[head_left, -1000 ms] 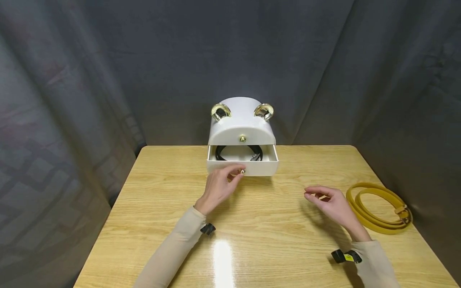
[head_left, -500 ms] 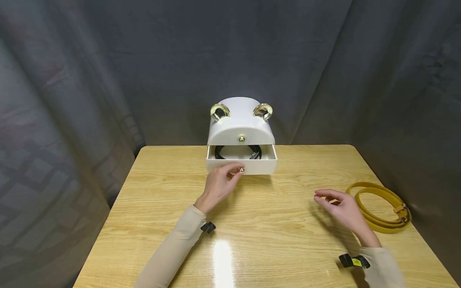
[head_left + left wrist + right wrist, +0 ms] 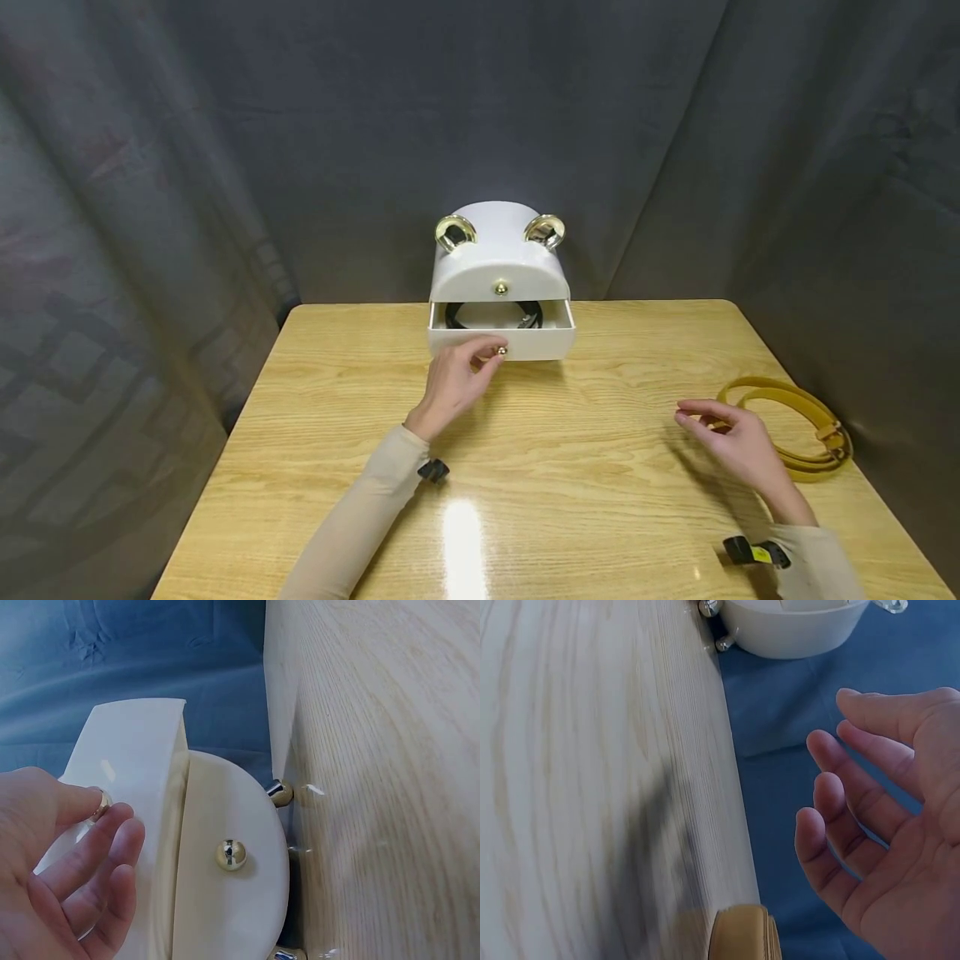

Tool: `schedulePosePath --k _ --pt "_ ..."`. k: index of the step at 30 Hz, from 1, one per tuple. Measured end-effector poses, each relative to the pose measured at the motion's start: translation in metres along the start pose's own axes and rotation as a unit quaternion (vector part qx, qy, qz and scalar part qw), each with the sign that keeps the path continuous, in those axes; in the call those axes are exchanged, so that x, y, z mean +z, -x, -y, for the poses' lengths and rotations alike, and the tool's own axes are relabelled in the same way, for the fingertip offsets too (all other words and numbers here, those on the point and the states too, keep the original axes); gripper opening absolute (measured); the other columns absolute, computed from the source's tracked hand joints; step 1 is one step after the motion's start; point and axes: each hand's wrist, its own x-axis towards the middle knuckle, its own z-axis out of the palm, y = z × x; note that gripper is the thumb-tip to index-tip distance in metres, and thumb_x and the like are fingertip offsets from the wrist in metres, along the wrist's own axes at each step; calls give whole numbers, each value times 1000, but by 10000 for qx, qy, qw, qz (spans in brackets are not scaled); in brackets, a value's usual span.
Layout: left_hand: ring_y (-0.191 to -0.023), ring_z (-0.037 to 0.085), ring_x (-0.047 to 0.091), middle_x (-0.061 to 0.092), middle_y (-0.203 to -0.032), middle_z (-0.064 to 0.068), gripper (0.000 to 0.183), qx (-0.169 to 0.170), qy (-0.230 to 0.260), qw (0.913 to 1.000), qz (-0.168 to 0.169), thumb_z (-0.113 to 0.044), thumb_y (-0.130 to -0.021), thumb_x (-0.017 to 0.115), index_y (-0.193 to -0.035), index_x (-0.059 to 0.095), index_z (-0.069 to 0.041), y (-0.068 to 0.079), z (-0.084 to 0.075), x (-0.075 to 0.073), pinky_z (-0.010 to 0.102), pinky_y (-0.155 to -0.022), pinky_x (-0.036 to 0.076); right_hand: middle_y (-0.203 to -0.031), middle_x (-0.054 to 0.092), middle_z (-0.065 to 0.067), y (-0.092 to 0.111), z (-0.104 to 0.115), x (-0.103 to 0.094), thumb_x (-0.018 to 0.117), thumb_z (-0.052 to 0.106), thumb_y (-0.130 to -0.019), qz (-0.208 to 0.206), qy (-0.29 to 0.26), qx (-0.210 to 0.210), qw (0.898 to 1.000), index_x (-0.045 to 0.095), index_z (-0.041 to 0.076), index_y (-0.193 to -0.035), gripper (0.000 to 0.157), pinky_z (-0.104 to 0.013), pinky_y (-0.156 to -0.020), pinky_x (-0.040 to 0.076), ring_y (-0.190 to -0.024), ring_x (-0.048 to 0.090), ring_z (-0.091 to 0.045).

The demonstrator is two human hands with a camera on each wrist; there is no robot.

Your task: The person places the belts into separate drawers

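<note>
A white storage box point(image 3: 498, 237) with a rounded top and gold ear-like rings stands at the table's back. Its lower drawer point(image 3: 543, 343) is pulled partway out, and a coiled black belt point(image 3: 533, 312) lies inside. My left hand point(image 3: 450, 383) pinches that drawer's gold knob point(image 3: 101, 804) between thumb and index finger, the other fingers loosely bent. The upper drawer's knob point(image 3: 231, 855) stays untouched. My right hand point(image 3: 738, 442) hovers with relaxed fingers and nothing in them, just left of a coiled mustard-yellow belt point(image 3: 813, 408); it overlaps part of that belt in the head view.
The wooden table point(image 3: 585, 467) runs from the box toward me, with a bright glare patch in front. Dark grey curtains point(image 3: 360, 125) hang behind and along both sides. Each wrist carries a small black strap mount point(image 3: 433, 471).
The lower drawer has slid slightly inward, with my left hand keeping its pinch on the knob. My right hand has moved rightward, closer to the yellow belt.
</note>
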Motion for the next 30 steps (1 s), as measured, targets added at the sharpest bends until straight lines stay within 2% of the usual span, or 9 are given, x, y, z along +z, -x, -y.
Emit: schedulePosePath --k 7,9,13,15,16,19,23,30 --pt "-77 15 76 84 -99 3 23 -24 -15 10000 30 -18 -99 76 -122 79 -18 -2 1 1 22 -65 59 -107 64 34 5 -6 -7 75 25 -102 -183 111 76 9997 78 5 -125 30 -20 -64 54 -84 62 9" --pt "-77 15 76 83 -99 3 23 -24 2 10000 25 -17 -99 77 -122 79 -18 -3 1 0 23 -65 59 -107 69 27 7 -8 -8 75 25 -102 -212 158 100 9996 78 5 -124 30 -20 -63 54 -84 62 10" --pt "-76 15 76 83 -98 4 24 -30 21 10000 4 -15 -98 77 -121 79 -18 -5 1 0 24 -65 59 -109 78 5 8 -10 -11 76 27 -101 -307 316 182 9989 79 6 -123 31 -19 -62 52 -82 61 11" --pt "-76 15 76 83 -97 3 23 -44 15 10000 1 -15 -98 77 -121 79 -18 -5 1 0 24 -65 59 -110 78 4 8 -12 -13 77 28 -100 -373 381 224 9983 79 8 -122 31 -18 -62 52 -82 60 11" --pt "-77 15 75 83 -97 3 23 -50 2 10000 -5 -15 -98 76 -121 79 -18 -5 1 0 24 -65 58 -108 77 8 7 -13 -14 78 29 -100 -403 399 256 9981 79 9 -122 31 -18 -62 52 -81 60 11" --pt "-77 14 75 83 -98 2 23 -73 -9 10000 3 -16 -99 76 -121 79 -19 -6 1 0 24 -65 58 -109 77 4 9 -17 -15 79 30 -99 -462 428 300 9976 79 8 -123 32 -15 -63 51 -82 59 13" --pt "-78 13 76 84 -100 1 23 -109 -39 9999 34 -18 -99 76 -121 79 -20 -8 2 1 24 -65 58 -114 77 -15 13 -21 -16 80 30 -97 -528 524 405 9964 77 7 -126 38 -12 -63 48 -82 55 16" --pt "-77 14 76 84 -99 2 23 -143 -58 9999 -28 -18 -98 77 -121 79 -21 -10 3 2 25 -63 56 -105 75 -12 18 -27 -21 79 32 -98 -497 587 493 9958 74 6 -131 42 -16 -59 49 -81 53 19"
